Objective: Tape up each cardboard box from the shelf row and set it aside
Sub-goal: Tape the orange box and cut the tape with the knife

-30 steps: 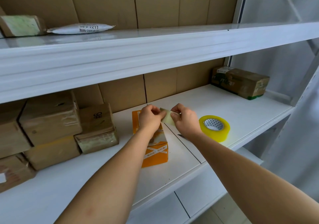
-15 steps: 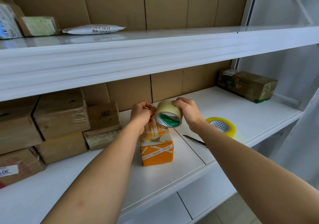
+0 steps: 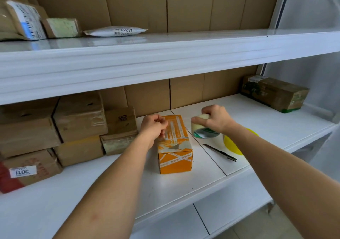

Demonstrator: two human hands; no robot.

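An orange cardboard box [image 3: 176, 146] with white printed stripes lies on the white middle shelf [image 3: 184, 187]. My left hand [image 3: 153, 127] sits curled at the box's top left edge, pinching the free end of clear tape against it. My right hand [image 3: 215, 118] grips a roll of clear tape [image 3: 201, 128] with a green core, held just right of the box, above the shelf. A thin stretch of tape appears to run between the two hands over the box top.
Several brown taped boxes [image 3: 55, 132] are stacked at the left of the shelf. Another brown box [image 3: 274, 93] stands at the far right. A yellow tape roll [image 3: 233, 144] and a dark knife [image 3: 219, 152] lie right of the orange box. Parcels [image 3: 114, 31] rest on the upper shelf.
My right hand has pulled the tape roll to the right, away from my left hand, which dropped onto the box top. The view has shifted closer.
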